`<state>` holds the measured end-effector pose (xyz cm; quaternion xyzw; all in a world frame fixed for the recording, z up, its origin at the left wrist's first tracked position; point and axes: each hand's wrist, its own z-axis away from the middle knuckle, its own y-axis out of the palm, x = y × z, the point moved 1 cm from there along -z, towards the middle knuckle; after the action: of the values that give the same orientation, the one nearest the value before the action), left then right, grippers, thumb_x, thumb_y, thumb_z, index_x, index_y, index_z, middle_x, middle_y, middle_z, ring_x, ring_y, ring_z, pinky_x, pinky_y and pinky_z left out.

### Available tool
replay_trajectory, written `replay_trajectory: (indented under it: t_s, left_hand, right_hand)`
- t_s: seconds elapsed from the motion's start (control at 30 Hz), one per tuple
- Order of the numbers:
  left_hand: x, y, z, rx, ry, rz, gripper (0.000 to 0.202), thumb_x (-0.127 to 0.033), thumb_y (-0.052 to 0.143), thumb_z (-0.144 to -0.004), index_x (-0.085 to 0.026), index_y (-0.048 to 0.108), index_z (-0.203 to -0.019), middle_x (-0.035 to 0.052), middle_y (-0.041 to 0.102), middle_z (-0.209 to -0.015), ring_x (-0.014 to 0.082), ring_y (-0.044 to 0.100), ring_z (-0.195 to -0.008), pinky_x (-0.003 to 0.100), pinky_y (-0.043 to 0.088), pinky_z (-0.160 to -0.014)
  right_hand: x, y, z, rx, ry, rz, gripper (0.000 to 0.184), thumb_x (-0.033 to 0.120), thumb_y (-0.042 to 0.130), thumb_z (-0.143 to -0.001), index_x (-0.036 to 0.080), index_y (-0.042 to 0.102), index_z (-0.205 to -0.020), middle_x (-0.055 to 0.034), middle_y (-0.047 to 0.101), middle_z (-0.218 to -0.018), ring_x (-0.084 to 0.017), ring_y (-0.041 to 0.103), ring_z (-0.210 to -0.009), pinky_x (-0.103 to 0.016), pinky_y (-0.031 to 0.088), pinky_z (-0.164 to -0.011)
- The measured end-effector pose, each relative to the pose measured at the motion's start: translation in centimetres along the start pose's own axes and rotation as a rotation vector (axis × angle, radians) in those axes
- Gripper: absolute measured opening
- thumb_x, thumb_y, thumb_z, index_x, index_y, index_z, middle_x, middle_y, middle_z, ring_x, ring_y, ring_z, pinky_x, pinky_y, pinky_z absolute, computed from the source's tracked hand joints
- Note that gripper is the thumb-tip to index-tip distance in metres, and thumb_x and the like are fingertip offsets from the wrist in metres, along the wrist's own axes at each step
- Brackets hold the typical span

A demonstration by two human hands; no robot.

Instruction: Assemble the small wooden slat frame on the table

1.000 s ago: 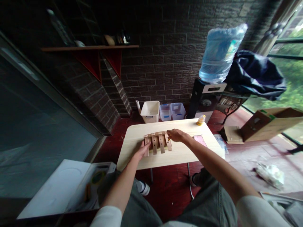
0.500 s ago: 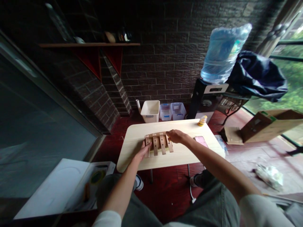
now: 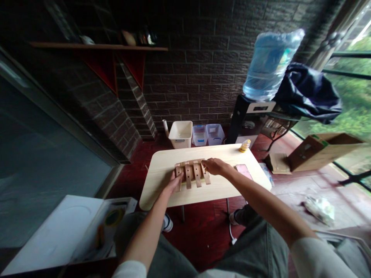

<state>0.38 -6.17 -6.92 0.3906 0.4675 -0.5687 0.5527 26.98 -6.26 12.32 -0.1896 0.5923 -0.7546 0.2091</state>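
Observation:
A small wooden slatted frame (image 3: pixel 188 175) rests on the light wooden table, with several slats side by side and a dark hole in most of them. My left hand (image 3: pixel 176 180) is closed around the left end of this frame, its thumb over the leftmost slat. At the frame's right end, my right hand (image 3: pixel 213 166) has its fingers pinched together over the rightmost slat. Something small and yellowish shows beneath those fingertips, too small to name.
The table (image 3: pixel 162 162) also carries a pink phone-like slab (image 3: pixel 244 171) and a small yellow-and-clear bottle (image 3: pixel 245 145). Behind stand a cream basket (image 3: pixel 181 135), clear plastic bins (image 3: pixel 215 135) and a water dispenser (image 3: pixel 246 119). A cardboard box (image 3: pixel 319 152) lies right; an open white case (image 3: pixel 63 227) sits left.
The whole view has shifted slightly, so most things appear a little further left. Both hands keep their places at the wooden frame, and the right fingers remain over its right end.

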Motion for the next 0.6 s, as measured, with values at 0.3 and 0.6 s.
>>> replay_trajectory:
  t_s: [0.3,0.6]
  left_hand:
    - [-0.6,0.3,0.5,-0.002,-0.026,0.046,0.06,-0.047,0.069,-0.088,-0.024,0.049,-0.139,0.0124,0.054,-0.149,0.0255,0.051,-0.138,0.041,0.037,-0.118]
    - [-1.9,0.3,1.6,-0.039,-0.035,-0.004,0.066,-0.052,0.073,-0.084,-0.025,0.051,-0.139,0.0124,0.058,-0.145,0.0291,0.052,-0.137,0.042,0.041,-0.116]
  right_hand:
    - [-0.6,0.0,-0.7,0.071,0.161,-0.047,0.039,0.038,0.053,-0.099,0.011,0.058,-0.126,-0.0205,0.071,-0.116,-0.027,0.07,-0.106,-0.031,0.052,-0.083]
    - [-0.6,0.3,-0.7,0.017,-0.022,0.06,0.03,0.026,0.051,-0.099,0.013,0.058,-0.125,-0.0173,0.072,-0.115,-0.027,0.07,-0.107,-0.031,0.051,-0.084]
